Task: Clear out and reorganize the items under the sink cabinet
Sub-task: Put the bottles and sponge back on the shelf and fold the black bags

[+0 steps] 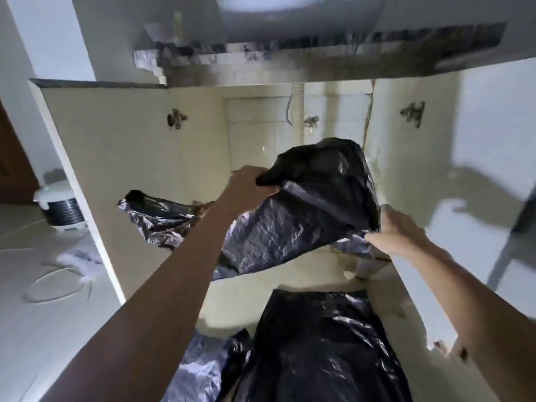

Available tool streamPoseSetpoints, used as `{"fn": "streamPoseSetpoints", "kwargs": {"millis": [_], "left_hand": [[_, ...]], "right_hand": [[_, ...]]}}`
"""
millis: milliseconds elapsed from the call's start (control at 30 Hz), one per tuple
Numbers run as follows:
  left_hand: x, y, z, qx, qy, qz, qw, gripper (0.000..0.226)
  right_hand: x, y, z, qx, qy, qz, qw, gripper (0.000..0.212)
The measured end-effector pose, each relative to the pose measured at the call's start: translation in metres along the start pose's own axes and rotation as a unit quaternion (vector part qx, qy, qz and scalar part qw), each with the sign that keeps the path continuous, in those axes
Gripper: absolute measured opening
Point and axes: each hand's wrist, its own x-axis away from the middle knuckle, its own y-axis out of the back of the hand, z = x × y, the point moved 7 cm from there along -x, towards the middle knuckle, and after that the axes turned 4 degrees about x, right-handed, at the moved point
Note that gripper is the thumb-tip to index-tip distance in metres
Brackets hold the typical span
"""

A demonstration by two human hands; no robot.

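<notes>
A black plastic bag (304, 204) hung stretched between both hands inside the open cabinet (121, 158), above its floor. The left hand (246, 184) pinched the far upper corner; the right hand (397, 233) gripped the near right edge, its fingers (374, 237) curled, the long axis slanting between them.

- I see two bare forearms coming in from the bottom of my view, with no sleeves on either.
- The left hand (246, 184) wears no glove, ring or watch that I can make out.
- The right hand (397, 232) is likewise bare, wrist uncovered.
- The picture is too soft for me to tell nails or finer marks.
</notes>
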Motion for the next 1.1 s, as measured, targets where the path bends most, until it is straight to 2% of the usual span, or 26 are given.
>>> {"fn": "streamPoseSetpoints", "kwargs": {"millis": [33, 100, 167, 233, 300, 367, 400, 467, 533, 600, 700, 733, 833, 900, 933, 967, 1100], "left_hand": [[0.002, -0.013, -0.006, -0.042, -0.017, 0.03, 0.999, 0.021], [0.012, -0.041, -0.012, -0.086, -0.044, 0.094, 0.991, 0.018], [0.02, -0.064, -0.011, -0.103, -0.045, 0.143, 0.983, 0.017], [0.025, -0.079, -0.008, -0.127, -0.046, 0.161, 0.978, 0.014], [0.028, -0.09, -0.01, -0.147, -0.058, 0.174, 0.972, 0.026], [0.036, -0.102, -0.014, -0.166, -0.069, 0.2, 0.963, 0.033], [0.04, -0.107, -0.017, -0.172, -0.077, 0.215, 0.958, 0.029], [0.048, -0.116, -0.021, -0.185, -0.087, 0.25, 0.947, 0.009], [0.051, -0.12, -0.019, -0.201, -0.089, 0.26, 0.94, 0.016], [0.051, -0.123, -0.009, -0.221, -0.072, 0.273, 0.934, 0.024], [0.054, -0.128, 0.012, -0.259, -0.04, 0.301, 0.917, 0.027], [0.055, -0.129, 0.019, -0.269, -0.029, 0.309, 0.912, 0.026], [0.064, -0.134, 0.048, -0.293, 0.026, 0.368, 0.882, 0.023], [0.071, -0.137, 0.064, -0.304, 0.063, 0.414, 0.856, 0.027], [0.072, -0.137, 0.068, -0.304, 0.074, 0.419, 0.852, 0.028], [0.07, -0.135, 0.07, -0.303, 0.076, 0.407, 0.859, 0.028], [0.054, -0.114, 0.063, -0.308, 0.047, 0.282, 0.907, 0.016]], "right_hand": [[0.001, 0.005, 0.002, 0.026, 0.021, -0.013, 0.999, 0.056], [0.01, 0.026, 0.025, 0.021, 0.12, -0.109, 0.986, 0.079], [0.031, 0.049, 0.053, 0.008, 0.21, -0.211, 0.955, 0.091], [0.046, 0.057, 0.072, 0.018, 0.251, -0.237, 0.938, 0.094], [0.047, 0.041, 0.08, 0.062, 0.278, -0.171, 0.943, 0.083], [0.04, 0.008, 0.07, 0.105, 0.267, -0.043, 0.957, 0.055], [0.037, -0.006, 0.061, 0.113, 0.237, 0.023, 0.965, 0.04], [0.037, -0.022, 0.044, 0.114, 0.16, 0.115, 0.974, 0.024], [0.033, -0.02, 0.04, 0.092, 0.143, 0.115, 0.979, 0.021], [0.028, -0.014, 0.041, 0.036, 0.164, 0.113, 0.979, 0.02], [0.025, -0.009, 0.034, -0.051, 0.161, 0.154, 0.974, 0.045], [0.022, -0.009, 0.029, -0.053, 0.152, 0.159, 0.974, 0.047], [0.017, -0.005, 0.019, -0.025, 0.13, 0.151, 0.98, 0.022], [0.014, 0.006, 0.018, -0.013, 0.125, 0.116, 0.985, 0.028], [0.012, 0.011, 0.018, -0.01, 0.136, 0.094, 0.986, 0.022], [0.011, 0.016, 0.019, -0.006, 0.148, 0.074, 0.986, 0.015], [0.008, 0.02, 0.014, 0.018, 0.15, 0.04, 0.988, 0.028]]}}
